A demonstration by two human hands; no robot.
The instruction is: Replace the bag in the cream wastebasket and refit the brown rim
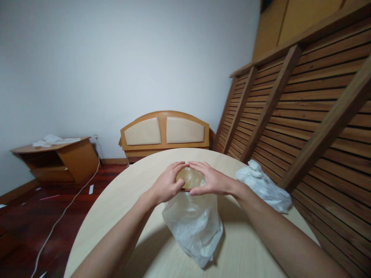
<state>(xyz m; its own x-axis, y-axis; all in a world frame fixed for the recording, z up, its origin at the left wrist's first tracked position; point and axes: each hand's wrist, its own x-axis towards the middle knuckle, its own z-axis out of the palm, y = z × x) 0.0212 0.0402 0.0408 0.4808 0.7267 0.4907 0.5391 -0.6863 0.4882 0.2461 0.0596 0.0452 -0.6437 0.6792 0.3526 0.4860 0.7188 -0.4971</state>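
Note:
My left hand (167,184) and my right hand (211,179) are cupped together over a pale yellowish round object (189,177) wrapped in clear plastic, at the middle of a round light wooden table (121,200). Fingers of both hands curl around it and their tips almost meet on top. A thin translucent plastic bag (194,226) trails from under the hands toward me and lies crumpled on the tabletop. Most of the wrapped object is hidden by my fingers.
A crumpled white plastic bag (265,186) lies on the table's right side. A slatted wooden bed frame (304,100) leans along the right wall. A padded headboard (165,132) stands behind the table. A low wooden cabinet (58,158) and a white cable (66,208) are at left.

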